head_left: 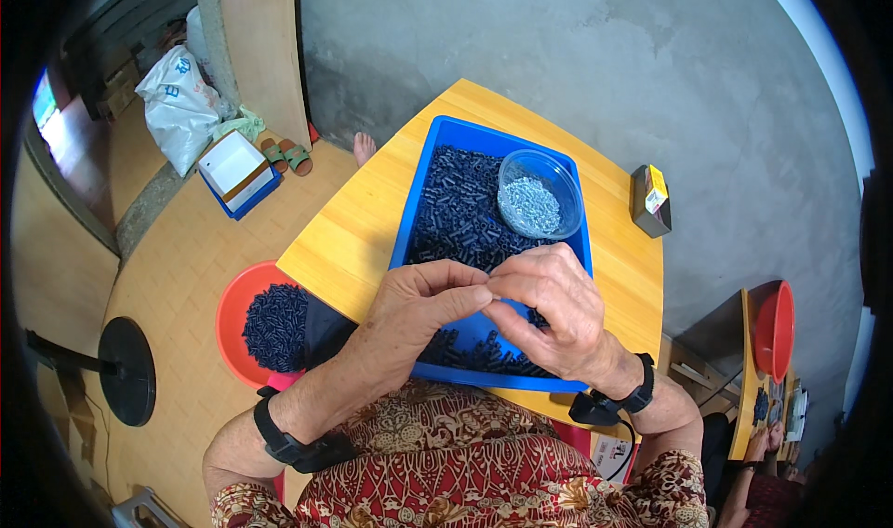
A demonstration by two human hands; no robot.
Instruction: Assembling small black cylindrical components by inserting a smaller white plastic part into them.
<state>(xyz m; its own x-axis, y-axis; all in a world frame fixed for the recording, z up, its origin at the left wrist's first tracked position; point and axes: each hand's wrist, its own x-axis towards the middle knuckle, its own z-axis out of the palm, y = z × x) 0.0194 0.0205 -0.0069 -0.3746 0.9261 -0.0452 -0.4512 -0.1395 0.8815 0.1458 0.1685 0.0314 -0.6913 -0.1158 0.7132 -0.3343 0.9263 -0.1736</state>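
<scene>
My left hand [409, 309] and my right hand [556, 309] meet over a blue tray [502, 380], thumbs and fingertips pinched together. Whatever lies between the fingertips is too small or too hidden to make out. Many small dark tube-like pieces [451, 202] fill the far part of the tray, with more along its near edge; a bare patch of blue floor shows below my hands. In the tray's far right corner sits a clear round plastic bowl [510, 167] of small shiny metal pieces [530, 204].
The tray rests on a yellow wooden table [349, 226]. Left of it, a red basin [231, 319] holds more dark pieces. A dark box [649, 213] stands by the table's right edge. At lower right another person's hands [767, 442] are at a second table [744, 407].
</scene>
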